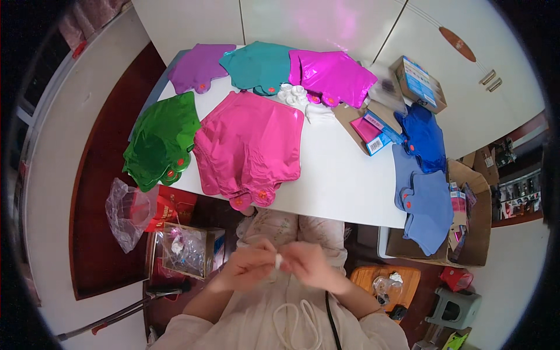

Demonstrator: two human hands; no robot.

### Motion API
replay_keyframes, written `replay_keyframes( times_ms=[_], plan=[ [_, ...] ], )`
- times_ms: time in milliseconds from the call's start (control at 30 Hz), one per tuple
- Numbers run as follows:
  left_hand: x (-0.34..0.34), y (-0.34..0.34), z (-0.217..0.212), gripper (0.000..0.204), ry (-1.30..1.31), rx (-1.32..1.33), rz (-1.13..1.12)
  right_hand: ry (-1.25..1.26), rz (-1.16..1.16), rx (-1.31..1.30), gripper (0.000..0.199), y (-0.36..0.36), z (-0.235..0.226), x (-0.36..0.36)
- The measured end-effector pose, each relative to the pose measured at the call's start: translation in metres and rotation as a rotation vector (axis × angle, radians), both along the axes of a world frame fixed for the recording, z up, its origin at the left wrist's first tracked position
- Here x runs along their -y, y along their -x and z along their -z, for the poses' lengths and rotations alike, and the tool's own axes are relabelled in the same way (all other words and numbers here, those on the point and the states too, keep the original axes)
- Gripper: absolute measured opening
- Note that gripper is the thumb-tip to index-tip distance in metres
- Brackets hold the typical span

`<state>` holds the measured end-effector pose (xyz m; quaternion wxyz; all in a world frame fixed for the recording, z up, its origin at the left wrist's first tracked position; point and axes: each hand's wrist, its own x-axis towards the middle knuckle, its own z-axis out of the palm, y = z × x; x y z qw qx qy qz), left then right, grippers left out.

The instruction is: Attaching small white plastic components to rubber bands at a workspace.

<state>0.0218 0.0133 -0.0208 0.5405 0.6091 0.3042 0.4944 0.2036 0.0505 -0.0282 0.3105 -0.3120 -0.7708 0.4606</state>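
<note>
Over my lap, both hands are held close together in front of my body. My left hand (251,267) and my right hand (306,265) pinch a small white band or strip (277,261) between their fingers; blur hides its exact kind. Ahead of them on the white table lies a stack of shiny pink foil pieces (251,143) with rounded tabs at the near end. Beyond it sit several small white rolls (293,94) and a folded white strip (319,114).
Further foil stacks are green (162,137), purple (201,67), teal (256,65), magenta (332,76), dark blue (423,137) and pale blue (429,207). Small boxes (373,131) lie at the right. Cartons (475,204) and a wooden stool (385,283) stand beside me.
</note>
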Motion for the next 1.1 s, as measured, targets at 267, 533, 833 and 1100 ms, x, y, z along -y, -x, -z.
replay_keyframes(
  times_ms=[267,533,833,1100],
  plan=[
    [0.001,0.001,-0.001,0.026,-0.057,-0.138,0.014,-0.045,0.043,-0.025,0.008,-0.005,0.001,-0.004],
    [-0.002,0.002,-0.002,0.027,-0.182,-0.355,-0.090,-0.144,0.024,-0.053,0.011,-0.016,-0.009,-0.001],
    [-0.004,-0.006,-0.002,0.027,-0.254,-0.487,-0.181,-0.265,0.042,-0.051,0.013,-0.012,-0.014,0.002],
    [-0.005,-0.008,-0.009,0.019,-0.150,-0.459,-0.278,-0.318,0.062,-0.038,0.010,-0.003,-0.013,0.005]
  ],
)
